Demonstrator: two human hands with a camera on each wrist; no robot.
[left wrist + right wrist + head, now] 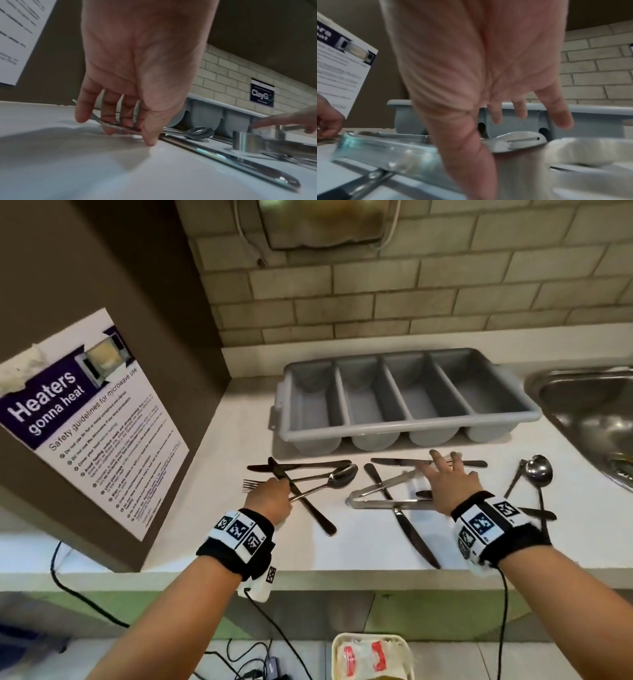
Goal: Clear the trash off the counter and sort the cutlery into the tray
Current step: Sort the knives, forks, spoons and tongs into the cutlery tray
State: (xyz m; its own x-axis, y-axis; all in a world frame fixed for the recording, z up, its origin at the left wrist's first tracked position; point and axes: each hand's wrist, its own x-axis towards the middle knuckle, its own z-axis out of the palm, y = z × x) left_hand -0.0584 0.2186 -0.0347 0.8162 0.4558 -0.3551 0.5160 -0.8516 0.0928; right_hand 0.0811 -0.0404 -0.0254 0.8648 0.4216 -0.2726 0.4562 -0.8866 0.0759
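1. the fork [255,484] lies on the counter [359,546] left of a knife [301,498] and spoon [337,478], in front of the tray [404,400].
2. the left hand [270,501] has curled fingers [109,121] pinching the fork's handle.
3. the right hand [445,477] hovers flat, fingers spread and holding nothing, above the tongs [387,501].
4. two more spoons [537,470] lie near the sink [589,412].
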